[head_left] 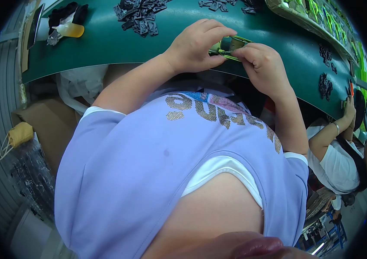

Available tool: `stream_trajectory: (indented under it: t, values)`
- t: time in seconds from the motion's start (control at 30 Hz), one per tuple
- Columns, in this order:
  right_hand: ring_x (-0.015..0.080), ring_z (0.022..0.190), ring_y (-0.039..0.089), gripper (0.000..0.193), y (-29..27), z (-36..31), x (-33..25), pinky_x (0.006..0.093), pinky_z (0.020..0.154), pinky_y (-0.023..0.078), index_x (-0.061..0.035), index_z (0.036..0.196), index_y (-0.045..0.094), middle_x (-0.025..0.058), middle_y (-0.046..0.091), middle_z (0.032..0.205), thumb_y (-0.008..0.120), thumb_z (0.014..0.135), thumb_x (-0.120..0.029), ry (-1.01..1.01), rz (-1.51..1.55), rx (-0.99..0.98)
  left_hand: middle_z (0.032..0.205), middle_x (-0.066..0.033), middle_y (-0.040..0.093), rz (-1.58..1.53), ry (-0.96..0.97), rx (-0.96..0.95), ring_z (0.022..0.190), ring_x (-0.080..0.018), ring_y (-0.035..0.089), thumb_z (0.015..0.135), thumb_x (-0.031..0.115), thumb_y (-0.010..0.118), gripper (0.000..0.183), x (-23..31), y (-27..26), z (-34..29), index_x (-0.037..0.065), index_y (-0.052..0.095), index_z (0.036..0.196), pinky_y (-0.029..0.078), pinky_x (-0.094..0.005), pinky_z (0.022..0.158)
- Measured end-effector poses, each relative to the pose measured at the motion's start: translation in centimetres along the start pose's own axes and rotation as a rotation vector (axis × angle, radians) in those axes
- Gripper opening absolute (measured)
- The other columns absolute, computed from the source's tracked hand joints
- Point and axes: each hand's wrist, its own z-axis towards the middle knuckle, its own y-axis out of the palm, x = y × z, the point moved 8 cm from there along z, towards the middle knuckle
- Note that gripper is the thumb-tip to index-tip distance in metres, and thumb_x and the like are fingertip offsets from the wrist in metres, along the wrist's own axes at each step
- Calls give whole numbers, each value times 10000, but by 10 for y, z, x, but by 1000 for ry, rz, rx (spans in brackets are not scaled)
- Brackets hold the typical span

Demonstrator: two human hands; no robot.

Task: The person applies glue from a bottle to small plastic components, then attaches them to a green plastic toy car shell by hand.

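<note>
green table (pixel 105 43), black parts (pixel 140 17) (lilac shirt (pixel 149 172))

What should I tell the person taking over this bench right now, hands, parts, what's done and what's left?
Left hand: gripping the left end of a small green and metal part over the green work surface.
Right hand: pinching the same part's right end with its fingertips.
Parts: loose black pieces lie in a pile at the far side of the surface, with smaller clusters to the right. A yellow squeeze bottle lies far left. A tray of green parts runs along the far right edge.
Done: cannot tell how many parts are finished.
Left: the held part is still in both hands, and the black pieces are still loose.
</note>
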Motion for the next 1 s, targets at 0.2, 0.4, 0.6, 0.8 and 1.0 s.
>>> stream_trajectory:
  t: [0.2,0.4,0.6,0.8,1.0]
  values:
    - [310,780,610,94,1,2,1,411,666,472,-64,887,591,111,627,779,578,800,-29,85,55,-12,1062,-85,603,21,26,-35,939,-274,572,631,98,735,277,2,2,-1,78,629,886,470,-374,813]
    - [317,807,610,158,4,2,9,413,686,467,-52,963,534,118,631,810,575,812,-33,123,93,-34,1109,-72,618,46,58,-45,935,-259,575,613,78,730,139,5,7,1,77,643,721,461,-372,798]
    - [319,818,616,280,3,-1,3,405,710,477,-31,1035,527,119,640,834,633,776,-22,69,133,0,1101,-64,624,69,68,-38,931,-252,575,611,78,728,125,10,6,4,84,648,708,448,-366,803]
    - [287,820,649,258,6,-7,22,345,712,499,-15,1034,537,133,657,868,640,799,-37,252,425,-70,1097,-66,625,41,33,-56,928,-259,571,618,77,725,122,12,8,5,80,647,711,451,-365,796]
    - [286,820,660,171,7,-1,29,340,699,506,-13,978,557,159,658,862,617,820,-35,307,368,-99,1090,-68,625,31,51,-83,919,-258,568,611,75,728,134,11,9,7,76,650,719,458,-363,784]
